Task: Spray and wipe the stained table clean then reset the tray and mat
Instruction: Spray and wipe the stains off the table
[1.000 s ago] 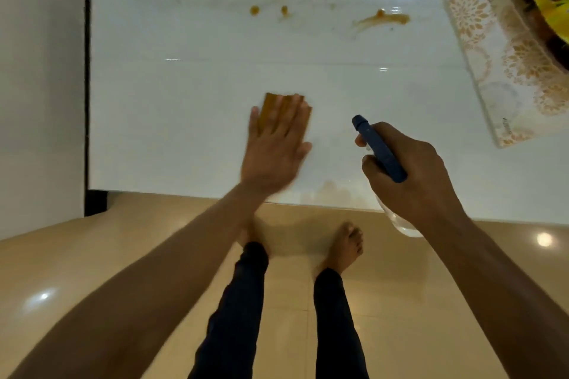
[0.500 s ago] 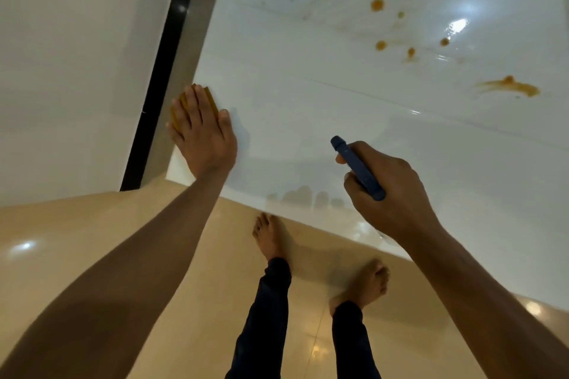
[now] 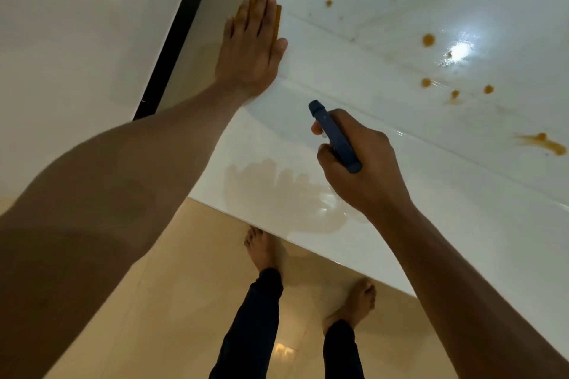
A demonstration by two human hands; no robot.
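My left hand (image 3: 251,46) lies flat with straight fingers on a yellow cloth (image 3: 278,23), pressing it onto the left edge of the glossy white table (image 3: 431,194). Only the cloth's edges show past the fingers. My right hand (image 3: 363,169) grips a spray bottle with a dark blue head (image 3: 335,137) over the table's near part; the clear bottle body is mostly hidden under the hand. Brown stains dot the table to the right, with round drops (image 3: 428,39) and a long smear (image 3: 543,143).
A white wall (image 3: 77,24) stands on the left, with a dark gap (image 3: 178,37) between it and the table. Beige floor tiles (image 3: 138,317) lie below. My bare feet (image 3: 261,248) and dark trouser legs stand at the table's near edge.
My left hand slid the cloth from the table's middle to its left edge, then farther away along that edge. The view swung left, so the stains sit to the right. The right hand kept holding the bottle.
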